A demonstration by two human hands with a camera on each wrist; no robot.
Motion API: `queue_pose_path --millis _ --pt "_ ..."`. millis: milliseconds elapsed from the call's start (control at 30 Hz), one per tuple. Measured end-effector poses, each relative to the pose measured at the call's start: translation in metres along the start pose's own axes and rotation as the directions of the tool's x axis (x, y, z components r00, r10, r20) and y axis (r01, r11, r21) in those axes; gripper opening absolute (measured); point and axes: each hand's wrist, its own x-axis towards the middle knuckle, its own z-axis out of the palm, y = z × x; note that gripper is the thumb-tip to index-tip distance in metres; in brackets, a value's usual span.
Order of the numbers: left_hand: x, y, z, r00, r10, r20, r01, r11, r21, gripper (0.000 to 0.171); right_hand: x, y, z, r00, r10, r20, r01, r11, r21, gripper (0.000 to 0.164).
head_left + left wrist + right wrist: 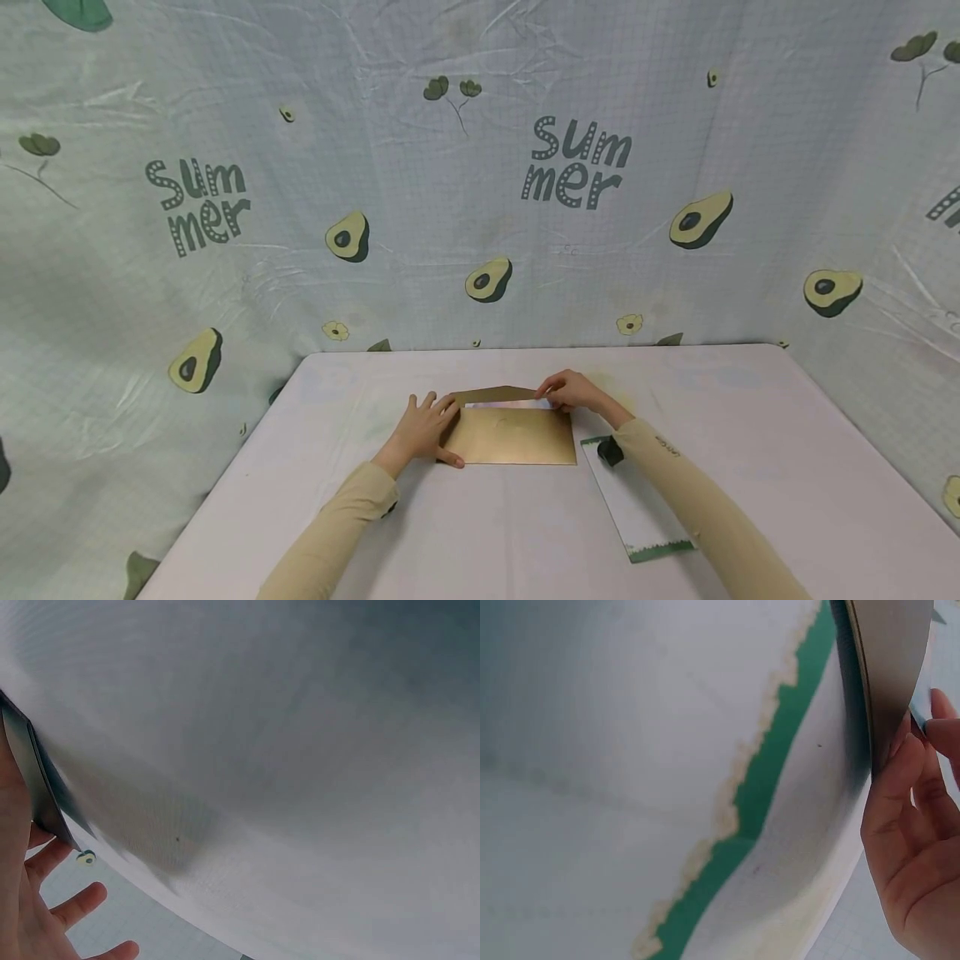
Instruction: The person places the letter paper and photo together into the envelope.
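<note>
A gold envelope lies on the table with its flap raised at the far side. Out of its opening shows a strip of a pale pink and blue card. My left hand holds the envelope's left edge, thumb at the near corner and fingers at the far one; some fingers spread free in the left wrist view. At the opening's right end, my right hand pinches the card. The right wrist view shows its fingers by the envelope's edge, partly hiding the card.
A white sheet with green borders lies on the table at the right, partly beneath the right forearm. A small black object shows at the right sleeve. Behind the table hangs an avocado-patterned cloth.
</note>
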Motion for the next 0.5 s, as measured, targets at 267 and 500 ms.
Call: queue_pose_path --millis 267,500 --pt "0.001 0.000 0.002 1.000 -0.010 0.011 0.010 1.000 -0.002 0.102 0.000 -0.004 -0.002 0.998 0.000 0.061 0.003 0.999 -0.037 0.023" --pt "0.001 0.000 0.002 1.000 -0.013 0.026 0.014 1.000 -0.009 0.102 0.000 -0.011 -0.003 0.998 0.035 0.055 -0.030 0.995 -0.090 0.024"
